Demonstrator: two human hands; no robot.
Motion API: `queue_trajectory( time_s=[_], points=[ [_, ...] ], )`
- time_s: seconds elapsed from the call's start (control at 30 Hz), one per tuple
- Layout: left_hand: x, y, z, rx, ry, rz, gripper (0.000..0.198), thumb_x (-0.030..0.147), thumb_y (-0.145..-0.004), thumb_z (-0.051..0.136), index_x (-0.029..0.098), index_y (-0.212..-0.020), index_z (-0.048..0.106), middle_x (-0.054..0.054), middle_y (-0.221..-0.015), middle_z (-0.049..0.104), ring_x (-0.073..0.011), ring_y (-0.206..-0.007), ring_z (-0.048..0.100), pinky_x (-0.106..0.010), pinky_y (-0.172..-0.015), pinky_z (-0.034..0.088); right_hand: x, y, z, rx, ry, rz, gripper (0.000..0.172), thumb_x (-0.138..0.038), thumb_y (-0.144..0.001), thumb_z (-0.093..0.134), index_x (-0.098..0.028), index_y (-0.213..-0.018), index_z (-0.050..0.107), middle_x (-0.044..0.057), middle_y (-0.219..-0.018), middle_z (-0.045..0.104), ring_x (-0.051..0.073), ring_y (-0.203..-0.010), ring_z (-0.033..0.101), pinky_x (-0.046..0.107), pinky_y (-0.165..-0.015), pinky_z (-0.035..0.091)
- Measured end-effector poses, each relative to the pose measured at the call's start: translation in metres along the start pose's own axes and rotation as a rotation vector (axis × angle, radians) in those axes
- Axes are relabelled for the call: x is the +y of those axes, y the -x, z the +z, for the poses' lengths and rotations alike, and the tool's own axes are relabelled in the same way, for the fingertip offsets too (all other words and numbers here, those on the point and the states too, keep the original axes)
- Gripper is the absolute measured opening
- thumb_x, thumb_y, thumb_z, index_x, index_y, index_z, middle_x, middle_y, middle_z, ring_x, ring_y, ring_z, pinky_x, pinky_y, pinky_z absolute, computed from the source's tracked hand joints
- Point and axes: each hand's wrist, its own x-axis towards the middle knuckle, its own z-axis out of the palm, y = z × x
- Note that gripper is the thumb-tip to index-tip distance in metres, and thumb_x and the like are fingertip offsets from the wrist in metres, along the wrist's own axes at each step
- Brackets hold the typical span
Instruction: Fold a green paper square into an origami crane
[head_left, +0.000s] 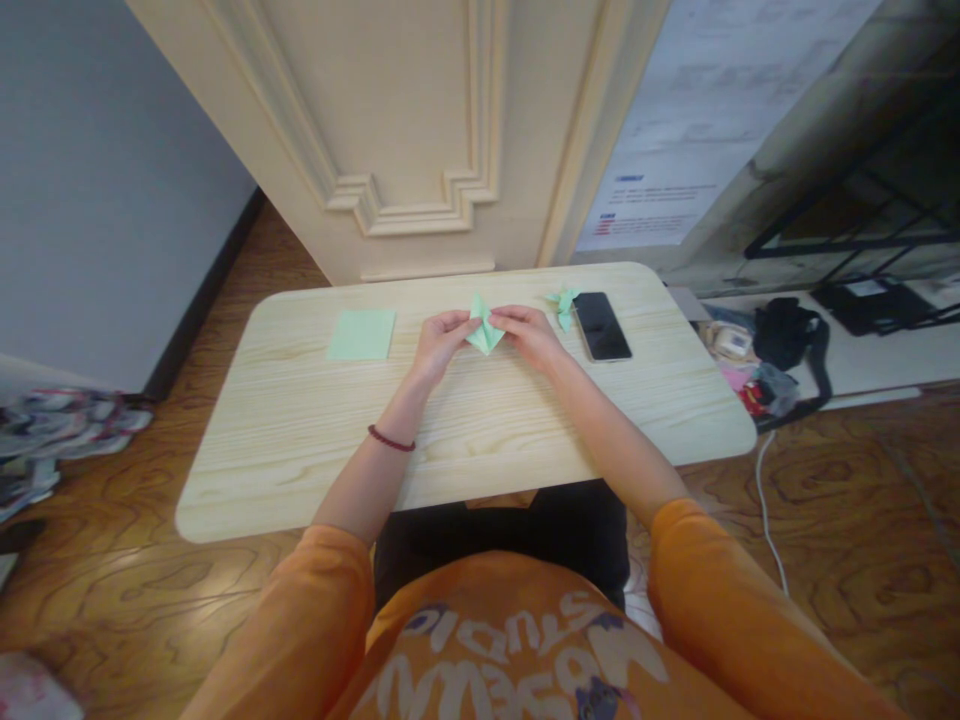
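Note:
A partly folded piece of light green paper [484, 329] is held between both hands over the far middle of a pale wooden table [300, 440]. My left hand [442, 338] pinches its left side, and my right hand [529, 332] pinches its right side. A red bead bracelet sits on my left wrist. A flat square sheet of green paper [361, 334] lies to the left of my hands. A small finished green paper figure [564, 305] rests to the right, beside a black phone [601, 326] lying face up.
A cream panelled door [405, 130] stands just behind the table. Bags and clutter [772, 350] lie on the floor at the right, with a white cable [765, 500]. Crumpled cloth [60, 430] lies on the wooden floor at the left.

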Motion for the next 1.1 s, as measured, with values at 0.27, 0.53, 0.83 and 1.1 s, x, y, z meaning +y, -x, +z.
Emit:
queue_trajectory(
  time_s=[0.27,0.53,0.83,1.1],
  points=[
    [-0.0038,-0.0027,-0.0026,0.104,-0.024,0.039,0.05,0.047,-0.043,0.09,0.013,-0.075,0.07,-0.005,-0.073,0.072,-0.0165,-0.067,0.066,-0.029,-0.068,0.051,-0.0061,0.0049,0.0033,-0.033,0.009,0.004,0.037,-0.043,-0.048,0.088,-0.021,-0.073,0.073,0.0,-0.077,0.071,0.015,-0.081,0.064,0.029,-0.078,0.05],
    [-0.0017,-0.0001,0.0015,0.118,-0.074,0.098,0.05,0.048,-0.038,0.09,0.015,-0.069,0.069,-0.004,-0.071,0.072,-0.0137,-0.063,0.063,-0.027,-0.064,0.051,-0.0037,0.0058,0.0033,-0.068,0.013,0.024,0.035,-0.041,-0.051,0.088,-0.02,-0.076,0.075,0.002,-0.083,0.075,0.017,-0.088,0.067,0.031,-0.083,0.051],
    [-0.0014,0.0002,0.0029,0.111,-0.059,0.063,0.05,0.047,-0.039,0.09,0.014,-0.069,0.068,-0.002,-0.07,0.07,-0.013,-0.062,0.062,-0.026,-0.064,0.049,-0.0055,0.0074,0.0034,-0.133,-0.008,0.068,0.036,-0.035,-0.048,0.089,-0.021,-0.077,0.076,0.002,-0.083,0.075,0.016,-0.083,0.067,0.031,-0.084,0.053],
    [-0.0037,-0.001,-0.002,0.04,-0.101,0.062,0.044,0.048,-0.045,0.088,0.014,-0.069,0.071,-0.002,-0.067,0.07,-0.0117,-0.059,0.058,-0.024,-0.059,0.045,-0.0045,0.0067,0.0031,-0.102,-0.039,0.106,0.035,-0.031,-0.046,0.09,-0.019,-0.074,0.074,-0.001,-0.074,0.071,0.011,-0.072,0.064,0.026,-0.076,0.052]
  ],
)
